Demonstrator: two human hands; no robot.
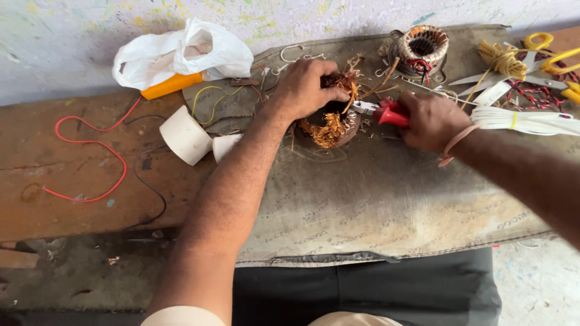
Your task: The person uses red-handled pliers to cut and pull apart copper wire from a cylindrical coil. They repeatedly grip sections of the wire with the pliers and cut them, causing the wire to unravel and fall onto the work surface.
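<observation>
I look down on a grey mat point(374, 205) spread over the worn wooden desk point(60, 163); all the work lies at the mat's far edge. At far centre sits the stator point(333, 124), a round motor core with frayed copper winding spilling from its near side. My left hand point(305, 87) comes in from the near left and clamps over the core's far left rim, the grip closed on it. My right hand point(430, 121) comes in from the right, its grip wrapped round the red handles of the pliers point(386, 113). The tool's long axis runs nearly level, right to left, and its metal nose points at the core's right side, touching or just short of the winding; I cannot tell which. So the core lies directly left of the right hand, along the tool's own line. Farther right stands a second wound stator point(423, 47). Yellow-handled scissors point(544, 51) lie at far right, a white tape roll point(185, 134) at left.
</observation>
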